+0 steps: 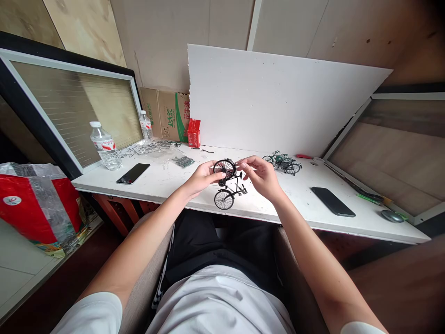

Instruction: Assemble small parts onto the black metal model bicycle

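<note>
A black miniature bicycle point(224, 199) is held up over the table's front edge, one wheel towards the wall and the other towards my lap. My left hand point(203, 177) grips it by the far wheel, thumb across the rim. On the other side, my right hand point(259, 174) is closed in a pinch, its fingertips at the edge of that same wheel. Whatever lies between those fingertips is too small to make out. Further back to the right stand more miniature bicycles point(283, 163), green and black, close together.
On the white table point(167, 184) lie a phone point(133, 173) at left, a dark phone point(333, 201) at right, a small bag of parts point(183, 161) and black part frames point(149, 148). A water bottle point(106, 147), red box point(194, 133) and carton point(165, 113) stand behind.
</note>
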Tool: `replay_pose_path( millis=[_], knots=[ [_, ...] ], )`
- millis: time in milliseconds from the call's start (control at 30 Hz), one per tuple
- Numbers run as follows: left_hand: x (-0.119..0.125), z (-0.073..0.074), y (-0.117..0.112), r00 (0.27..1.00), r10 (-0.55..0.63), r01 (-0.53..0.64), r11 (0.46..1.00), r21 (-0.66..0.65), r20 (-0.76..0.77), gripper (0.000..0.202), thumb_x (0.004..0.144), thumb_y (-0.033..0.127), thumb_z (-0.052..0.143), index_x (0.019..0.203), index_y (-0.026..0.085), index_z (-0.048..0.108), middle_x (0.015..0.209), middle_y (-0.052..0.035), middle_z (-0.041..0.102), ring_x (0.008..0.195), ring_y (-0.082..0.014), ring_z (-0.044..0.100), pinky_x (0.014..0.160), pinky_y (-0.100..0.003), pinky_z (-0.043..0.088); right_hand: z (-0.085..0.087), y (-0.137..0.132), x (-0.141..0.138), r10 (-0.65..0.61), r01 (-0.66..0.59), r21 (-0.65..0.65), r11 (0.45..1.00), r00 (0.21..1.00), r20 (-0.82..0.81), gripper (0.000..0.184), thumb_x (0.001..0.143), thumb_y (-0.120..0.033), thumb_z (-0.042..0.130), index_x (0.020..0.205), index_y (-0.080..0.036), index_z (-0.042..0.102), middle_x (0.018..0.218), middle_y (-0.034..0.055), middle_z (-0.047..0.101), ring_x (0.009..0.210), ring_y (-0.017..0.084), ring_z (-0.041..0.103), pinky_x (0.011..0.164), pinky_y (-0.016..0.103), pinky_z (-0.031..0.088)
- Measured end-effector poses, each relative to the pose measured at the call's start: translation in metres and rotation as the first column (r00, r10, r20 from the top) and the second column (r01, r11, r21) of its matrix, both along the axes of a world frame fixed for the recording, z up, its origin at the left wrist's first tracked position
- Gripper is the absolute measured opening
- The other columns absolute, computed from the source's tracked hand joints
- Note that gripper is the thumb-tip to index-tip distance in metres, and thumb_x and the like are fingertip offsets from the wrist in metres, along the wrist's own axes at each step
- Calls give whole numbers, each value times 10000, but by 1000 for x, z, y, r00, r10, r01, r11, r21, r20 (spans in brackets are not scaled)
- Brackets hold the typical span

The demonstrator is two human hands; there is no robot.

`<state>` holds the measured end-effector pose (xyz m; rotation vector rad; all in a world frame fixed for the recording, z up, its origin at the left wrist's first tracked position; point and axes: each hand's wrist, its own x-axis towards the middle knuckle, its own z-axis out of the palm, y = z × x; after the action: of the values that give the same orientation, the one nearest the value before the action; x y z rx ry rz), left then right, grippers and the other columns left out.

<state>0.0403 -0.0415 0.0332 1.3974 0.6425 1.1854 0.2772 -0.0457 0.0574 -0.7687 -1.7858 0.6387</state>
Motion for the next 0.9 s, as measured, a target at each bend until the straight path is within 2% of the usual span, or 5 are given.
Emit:
replay_pose_path(
  millis=[167, 333, 667, 767, 900],
  knots=[
    [3, 1, -4, 996, -89, 89, 996, 7, 8, 490, 821, 370, 927, 1216, 171, 716, 1275, -119, 764, 1159, -256, 715, 970, -349, 562, 4, -3, 2, -82, 76, 74, 994, 994, 77, 408, 1003, -667, 712, 1016, -265, 777, 1114, 88, 801, 1034, 258, 745, 799, 377, 641],
    [7, 3, -7, 992, -120, 119, 993, 22, 50, 503, 824, 372, 932, 1229, 178, 705, 1294, -127, 756, 1204, -290, 721, 1021, -386, 562, 8, -4, 5, -121, 112, 146, 983, 991, 53, 412, 1006, -683, 698, 1003, -277, 769, 1087, 79, 806, 1077, 274, 745, 965, 455, 620],
    [8, 5, -9, 990, -110, 110, 994, 2, 82, 516, 847, 380, 906, 1256, 185, 661, 1337, -145, 733, 1113, -299, 785, 1036, -439, 568, 8, -4, 6, -135, 127, 189, 974, 990, 32, 351, 978, -630, 767, 994, -282, 810, 1039, 75, 804, 1028, 266, 747, 933, 464, 627],
    [9, 6, -11, 990, -102, 103, 995, -2, 99, 514, 852, 369, 900, 1254, 185, 639, 1326, -154, 743, 1105, -305, 792, 1038, -443, 558, 10, -6, 5, -131, 137, 176, 975, 990, -45, 359, 942, -611, 815, 1106, -293, 785, 1059, 68, 786, 1007, 248, 747, 895, 429, 634],
    [9, 10, -14, 986, -107, 110, 994, -11, 128, 415, 879, 344, 874, 1179, 174, 643, 1309, -162, 760, 1116, -327, 795, 1022, -434, 544, 14, -8, 5, -118, 139, 109, 984, 977, -179, 431, 892, -560, 880, 1189, -298, 708, 968, 43, 744, 951, 224, 724, 839, 383, 614]
  ],
)
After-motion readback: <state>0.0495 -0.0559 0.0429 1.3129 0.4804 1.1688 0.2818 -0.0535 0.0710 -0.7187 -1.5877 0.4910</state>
